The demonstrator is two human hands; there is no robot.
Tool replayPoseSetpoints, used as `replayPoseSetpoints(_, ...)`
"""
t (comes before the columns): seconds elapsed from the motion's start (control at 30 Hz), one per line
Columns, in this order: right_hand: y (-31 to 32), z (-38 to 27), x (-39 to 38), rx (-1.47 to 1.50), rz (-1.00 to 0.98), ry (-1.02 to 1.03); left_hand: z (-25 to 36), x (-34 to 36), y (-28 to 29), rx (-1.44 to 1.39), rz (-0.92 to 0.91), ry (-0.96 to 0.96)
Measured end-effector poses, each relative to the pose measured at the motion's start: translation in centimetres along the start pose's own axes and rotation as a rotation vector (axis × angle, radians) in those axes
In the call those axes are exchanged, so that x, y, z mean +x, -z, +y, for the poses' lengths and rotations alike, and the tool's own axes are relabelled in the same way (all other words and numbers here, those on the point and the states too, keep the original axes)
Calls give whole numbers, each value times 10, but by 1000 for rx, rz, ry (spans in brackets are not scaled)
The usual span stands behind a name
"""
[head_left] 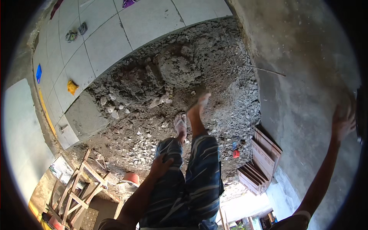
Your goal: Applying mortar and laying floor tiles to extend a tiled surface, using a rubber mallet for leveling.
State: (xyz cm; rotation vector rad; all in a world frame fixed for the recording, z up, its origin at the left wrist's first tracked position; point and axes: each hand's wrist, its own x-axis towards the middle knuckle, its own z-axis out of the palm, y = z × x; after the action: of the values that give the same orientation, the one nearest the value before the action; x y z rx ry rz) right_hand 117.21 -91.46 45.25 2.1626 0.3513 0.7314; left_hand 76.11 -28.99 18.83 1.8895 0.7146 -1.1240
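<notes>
My left hand (161, 166) rests on the left thigh of my patterned trousers (201, 172), its fingers lying over the cloth. My right hand (342, 122) is out at the right, fingers apart, slightly blurred, at the grey plastered wall (299, 99); whether it presses on it I cannot tell. My left foot (180, 123), in a thong sandal, stands on rubble ground (145, 136); my right foot (200, 102) is blurred and farther forward. Beyond my feet lie lumpy heaps of wet grey mortar (178, 67).
A tiled floor (145, 17) with a yellow item (73, 87) and a blue one (38, 73) curves across upper left. Brown boards or tiles (264, 147) lean at the right wall, near a red object (236, 153). A thin rod (268, 71) juts beside the wall. Wooden frames (78, 191) lie lower left.
</notes>
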Motion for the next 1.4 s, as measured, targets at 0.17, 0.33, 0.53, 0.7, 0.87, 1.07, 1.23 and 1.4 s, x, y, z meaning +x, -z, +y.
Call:
replayPoseSetpoints(0.17,-16,39,-2,-7,136,217,39,24,3,-86,156,-114)
replayPoseSetpoints(0.33,-22,38,-21,-100,48,118,35,3,-31,147,35,-109)
replayPoseSetpoints(0.53,-23,26,-16,-125,137,108,19,6,-49,169,142,-110)
replayPoseSetpoints(0.7,-85,-54,-38,243,-71,213,35,-2,-68,68,107,-63)
replayPoseSetpoints(0.87,-171,-162,-104,474,-245,529,54,-24,-107,153,121,107)
replayPoseSetpoints(1.07,-200,-192,-86,794,-375,416,53,-33,-150,149,126,215)
replayPoseSetpoints(1.23,-194,-194,-72,826,-347,537,48,-21,-160,237,110,191)
replayPoseSetpoints(1.4,-176,-196,-71,805,-250,488,46,-12,-161,-2,77,125)
